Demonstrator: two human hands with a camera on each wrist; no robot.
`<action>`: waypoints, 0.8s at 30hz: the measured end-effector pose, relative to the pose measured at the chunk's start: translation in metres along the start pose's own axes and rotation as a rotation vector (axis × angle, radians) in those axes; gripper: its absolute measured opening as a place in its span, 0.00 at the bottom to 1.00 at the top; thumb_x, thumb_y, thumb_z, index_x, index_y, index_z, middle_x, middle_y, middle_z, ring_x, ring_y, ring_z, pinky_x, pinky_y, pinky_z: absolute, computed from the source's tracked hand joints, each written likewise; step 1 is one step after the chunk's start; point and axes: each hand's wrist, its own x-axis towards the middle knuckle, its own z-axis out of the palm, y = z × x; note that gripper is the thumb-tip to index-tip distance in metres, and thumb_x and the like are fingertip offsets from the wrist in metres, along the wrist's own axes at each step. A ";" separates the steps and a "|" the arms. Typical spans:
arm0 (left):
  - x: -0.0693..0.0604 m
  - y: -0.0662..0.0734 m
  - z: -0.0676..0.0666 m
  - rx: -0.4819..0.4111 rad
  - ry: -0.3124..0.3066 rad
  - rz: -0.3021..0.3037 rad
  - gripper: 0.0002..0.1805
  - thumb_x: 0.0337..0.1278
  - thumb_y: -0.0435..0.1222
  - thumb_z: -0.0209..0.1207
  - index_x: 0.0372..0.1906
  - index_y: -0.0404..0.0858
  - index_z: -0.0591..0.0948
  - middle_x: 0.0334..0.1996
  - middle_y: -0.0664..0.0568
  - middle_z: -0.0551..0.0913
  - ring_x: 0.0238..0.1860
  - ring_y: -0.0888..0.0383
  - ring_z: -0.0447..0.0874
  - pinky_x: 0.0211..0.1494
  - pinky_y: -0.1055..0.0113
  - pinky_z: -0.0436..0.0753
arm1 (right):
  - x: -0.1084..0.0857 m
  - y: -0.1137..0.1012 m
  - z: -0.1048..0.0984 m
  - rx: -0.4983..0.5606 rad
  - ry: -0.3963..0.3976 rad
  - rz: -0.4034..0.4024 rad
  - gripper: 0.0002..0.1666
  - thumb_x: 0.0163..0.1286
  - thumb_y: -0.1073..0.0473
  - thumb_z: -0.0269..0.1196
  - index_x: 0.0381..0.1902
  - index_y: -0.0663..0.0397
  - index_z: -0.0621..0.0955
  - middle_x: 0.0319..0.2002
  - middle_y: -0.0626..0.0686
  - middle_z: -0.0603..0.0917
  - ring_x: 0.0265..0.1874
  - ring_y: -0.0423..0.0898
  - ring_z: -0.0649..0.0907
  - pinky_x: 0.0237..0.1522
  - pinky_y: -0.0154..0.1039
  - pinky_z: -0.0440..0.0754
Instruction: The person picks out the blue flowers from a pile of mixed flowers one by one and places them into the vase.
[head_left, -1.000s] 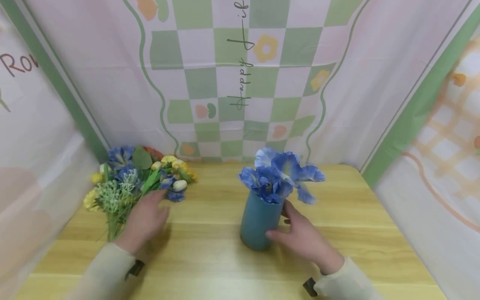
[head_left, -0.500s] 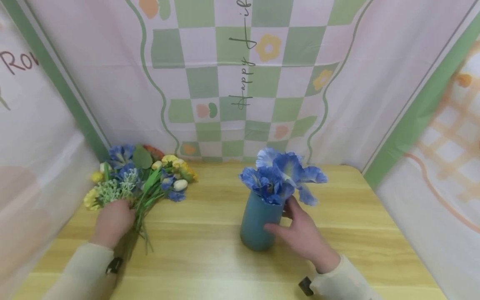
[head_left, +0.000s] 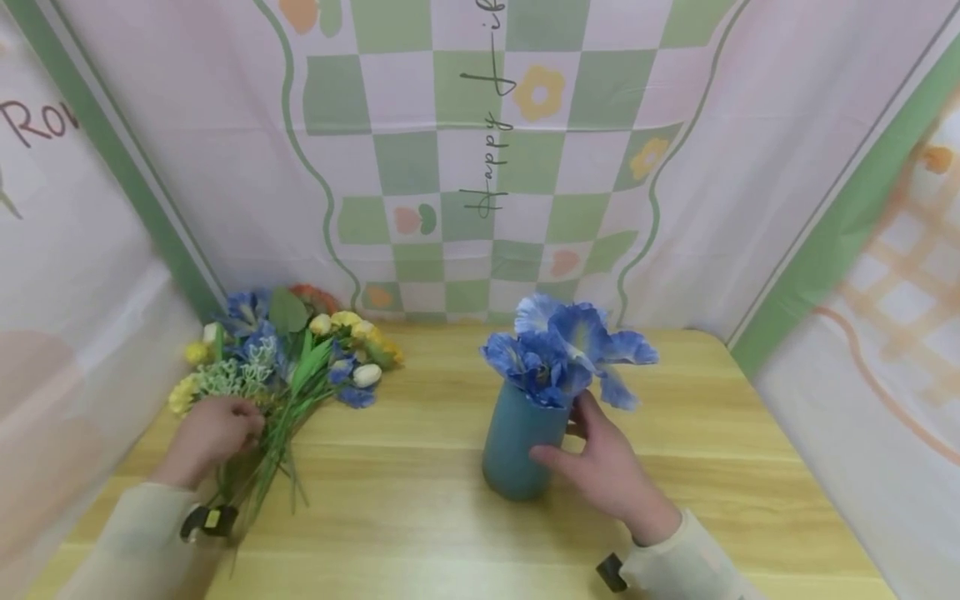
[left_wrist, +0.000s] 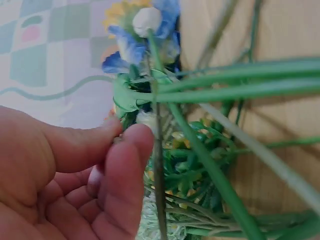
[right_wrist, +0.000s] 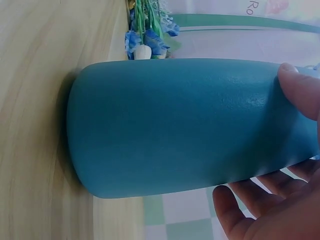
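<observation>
On the right side of the table, my right hand (head_left: pixel 611 467) holds a blue-green vase (head_left: pixel 521 442), its thumb and fingers around the upper side. Large blue irises (head_left: pixel 562 346) stand in the vase, which is upright on the table. At the left, my left hand (head_left: pixel 213 433) is among the stems of a pile of artificial flowers (head_left: pixel 300 350). In the left wrist view, the thumb and index finger of the left hand (left_wrist: pixel 95 170) meet on a tiny brownish bit, apparently a thin flower stem; most of it is hidden. Green stems (left_wrist: pixel 240 90) cross just beyond the fingertips.
The pile has yellow, blue and red blooms and a white tulip (head_left: pixel 367 376), and its stems reach toward the near edge. Printed cloth (head_left: pixel 465 167) hangs behind and at both sides of the wooden table (head_left: pixel 420 533).
My left hand has moved left and nearer from over the middle of the pile, and its thumb and index finger now meet. The right hand and vase have stayed put.
</observation>
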 end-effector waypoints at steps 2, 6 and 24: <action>-0.002 0.003 -0.001 -0.054 0.009 -0.017 0.11 0.68 0.31 0.54 0.45 0.24 0.80 0.27 0.48 0.82 0.29 0.51 0.80 0.32 0.58 0.81 | 0.000 0.000 0.000 -0.005 0.002 0.011 0.55 0.59 0.42 0.74 0.75 0.50 0.59 0.66 0.60 0.72 0.58 0.59 0.78 0.54 0.59 0.79; -0.005 0.011 -0.003 -0.124 0.043 -0.034 0.16 0.72 0.34 0.52 0.51 0.24 0.76 0.31 0.46 0.83 0.31 0.52 0.81 0.32 0.59 0.82 | 0.001 -0.001 0.000 -0.014 0.002 0.019 0.54 0.59 0.42 0.73 0.75 0.51 0.59 0.66 0.61 0.72 0.58 0.59 0.77 0.55 0.59 0.78; -0.040 0.083 0.087 -0.371 -0.041 0.062 0.04 0.64 0.30 0.61 0.40 0.33 0.80 0.28 0.45 0.82 0.27 0.52 0.82 0.31 0.58 0.84 | 0.002 0.000 0.002 -0.021 0.002 0.016 0.53 0.60 0.42 0.73 0.75 0.52 0.59 0.66 0.61 0.72 0.59 0.59 0.77 0.55 0.58 0.79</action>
